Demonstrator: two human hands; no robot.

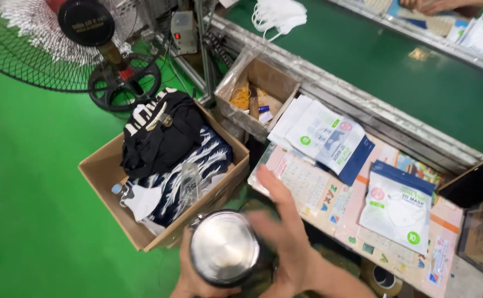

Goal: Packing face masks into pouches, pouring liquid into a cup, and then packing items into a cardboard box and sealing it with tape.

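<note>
Item one: the left hand (189, 278), seen at the bottom centre of the frame, is entered as curled around the lower left side of a steel container (224, 247), with the fingers wrapped under it and closed on its wall.

Item two: the right hand (283, 234), reaching in from the lower right, is held with the forearm angled up and to the left. The fingers are spread and partly extended, somewhat blurred; the palm is laid against the right side of the container, which is gripped loosely rather than with a tight fist.

Item three: the steel container is round, with a shiny silver top face and a dark body, and is held between both hands at the bottom centre, just below a cardboard box (106, 165).

Also recorded: the box is filled with dark clothing (161, 135). A smaller open carton (269, 74) is placed against the edge of a green conveyor belt (363, 60). Packets of face masks (399, 207) are laid on a patterned tabletop (308, 182) at the right. A black fan (84, 22) is seen at the upper left, over a green floor (26, 165).
</note>
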